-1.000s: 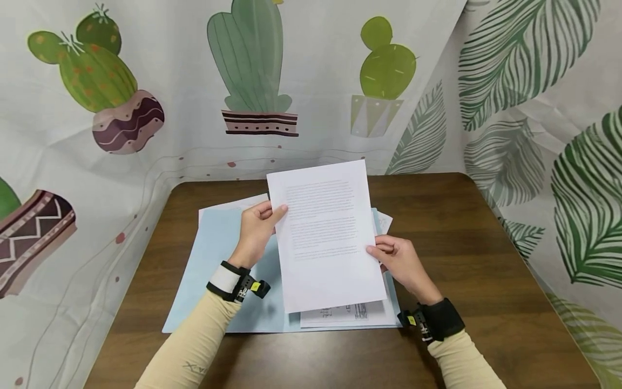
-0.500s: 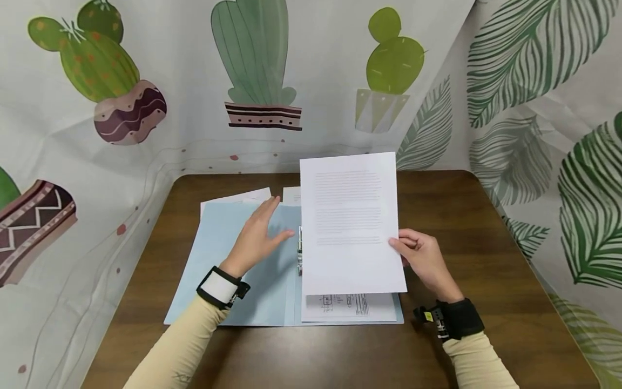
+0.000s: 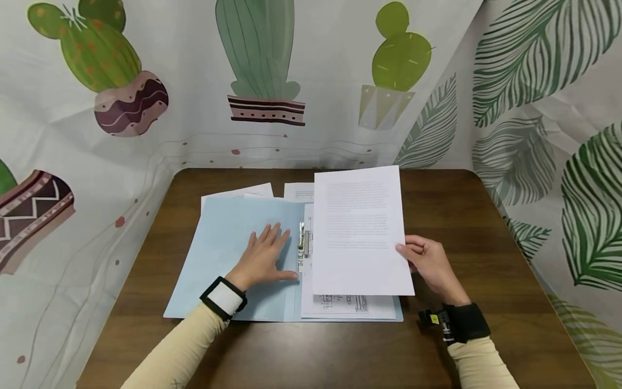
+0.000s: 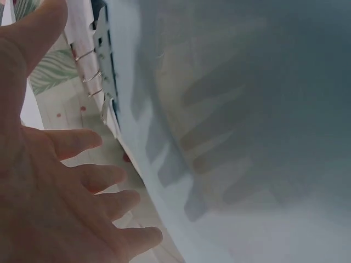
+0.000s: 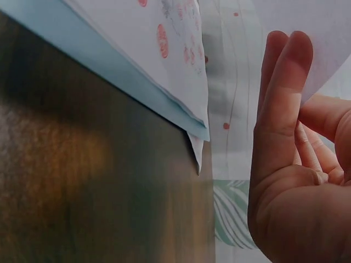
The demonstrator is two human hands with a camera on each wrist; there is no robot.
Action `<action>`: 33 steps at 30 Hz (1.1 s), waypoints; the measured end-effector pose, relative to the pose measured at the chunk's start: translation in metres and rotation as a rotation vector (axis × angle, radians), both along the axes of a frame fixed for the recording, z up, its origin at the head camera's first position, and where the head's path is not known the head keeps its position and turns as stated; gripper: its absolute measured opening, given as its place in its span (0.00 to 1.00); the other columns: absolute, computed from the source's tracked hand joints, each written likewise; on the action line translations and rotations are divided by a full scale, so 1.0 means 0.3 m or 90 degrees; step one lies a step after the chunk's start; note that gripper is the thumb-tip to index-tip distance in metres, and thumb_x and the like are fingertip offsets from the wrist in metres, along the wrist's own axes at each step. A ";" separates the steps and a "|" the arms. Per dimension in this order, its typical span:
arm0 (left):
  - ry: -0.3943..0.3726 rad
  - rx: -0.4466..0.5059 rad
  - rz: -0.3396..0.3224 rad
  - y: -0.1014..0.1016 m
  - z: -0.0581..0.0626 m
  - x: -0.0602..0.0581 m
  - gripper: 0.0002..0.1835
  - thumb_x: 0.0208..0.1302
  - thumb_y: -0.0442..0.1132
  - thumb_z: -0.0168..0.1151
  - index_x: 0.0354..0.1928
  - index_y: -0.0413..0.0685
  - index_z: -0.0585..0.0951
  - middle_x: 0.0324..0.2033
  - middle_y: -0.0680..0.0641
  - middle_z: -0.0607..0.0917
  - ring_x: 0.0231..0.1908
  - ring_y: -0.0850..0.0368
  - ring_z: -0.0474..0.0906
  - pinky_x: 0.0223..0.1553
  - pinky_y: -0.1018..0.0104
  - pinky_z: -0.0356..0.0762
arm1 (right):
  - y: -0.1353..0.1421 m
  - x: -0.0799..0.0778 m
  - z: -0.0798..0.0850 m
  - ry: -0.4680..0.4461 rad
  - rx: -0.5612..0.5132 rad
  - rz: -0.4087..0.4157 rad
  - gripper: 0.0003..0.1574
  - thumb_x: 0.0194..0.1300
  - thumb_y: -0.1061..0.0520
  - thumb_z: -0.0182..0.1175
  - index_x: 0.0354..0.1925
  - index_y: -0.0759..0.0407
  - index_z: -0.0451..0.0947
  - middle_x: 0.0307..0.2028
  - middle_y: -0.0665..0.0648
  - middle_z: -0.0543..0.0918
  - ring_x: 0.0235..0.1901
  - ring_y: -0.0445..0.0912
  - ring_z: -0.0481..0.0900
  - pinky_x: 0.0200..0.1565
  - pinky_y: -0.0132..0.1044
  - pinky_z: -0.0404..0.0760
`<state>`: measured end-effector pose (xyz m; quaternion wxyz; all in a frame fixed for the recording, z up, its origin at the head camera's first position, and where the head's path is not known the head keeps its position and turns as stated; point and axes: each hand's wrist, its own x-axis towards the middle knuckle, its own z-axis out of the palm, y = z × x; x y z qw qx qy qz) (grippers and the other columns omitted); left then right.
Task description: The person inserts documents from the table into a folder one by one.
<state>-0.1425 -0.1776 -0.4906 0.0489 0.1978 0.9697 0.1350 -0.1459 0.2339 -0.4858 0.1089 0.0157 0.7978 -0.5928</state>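
Note:
A light blue folder [image 3: 214, 248] lies spread on the table, with a metal ring clip [image 3: 304, 243] along its spine. Over its left cover hovers my left hand [image 3: 262, 259], fingers spread, holding nothing; in the left wrist view its shadow falls on the blue cover [image 4: 263, 164]. My right hand [image 3: 430, 265] pinches the right edge of a printed sheet of paper [image 3: 359, 270] between thumb and fingers. The sheet is raised above the folder's right side. Beneath it, sheets with a line drawing [image 3: 340, 305] sit in the folder, mostly hidden.
Loose papers [image 3: 238, 190] stick out behind the folder's upper left, and another printed sheet [image 3: 298, 191] behind its middle. The brown wooden table [image 3: 495, 259] meets a cactus-print cloth [image 3: 335, 124] at its back edge. In the right wrist view, red marks show on a folder page [image 5: 163, 41].
My left hand has let go of the sheet's left edge, then come down toward the folder's cover with fingers spread. The sheet has moved right in my right hand, uncovering the metal clip.

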 end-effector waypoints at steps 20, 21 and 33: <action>-0.035 -0.037 0.013 0.012 -0.065 0.032 0.60 0.50 0.69 0.75 0.77 0.41 0.65 0.77 0.31 0.57 0.76 0.27 0.48 0.69 0.24 0.46 | 0.000 0.007 -0.048 -0.067 0.034 0.022 0.24 0.74 0.55 0.63 0.62 0.67 0.77 0.42 0.60 0.90 0.33 0.47 0.85 0.32 0.40 0.84; -0.035 -0.039 0.014 0.012 -0.065 0.032 0.60 0.50 0.70 0.75 0.77 0.42 0.65 0.77 0.31 0.57 0.76 0.27 0.48 0.69 0.24 0.47 | -0.002 0.008 -0.048 -0.065 0.035 0.026 0.24 0.75 0.55 0.63 0.62 0.67 0.77 0.43 0.60 0.90 0.33 0.47 0.85 0.31 0.40 0.84; -0.046 -0.030 0.015 0.014 -0.053 0.035 0.58 0.52 0.69 0.74 0.77 0.42 0.65 0.77 0.31 0.58 0.76 0.27 0.48 0.68 0.24 0.48 | -0.031 0.019 -0.058 -0.076 0.023 0.037 0.27 0.74 0.56 0.63 0.64 0.69 0.75 0.44 0.63 0.89 0.31 0.46 0.84 0.27 0.40 0.83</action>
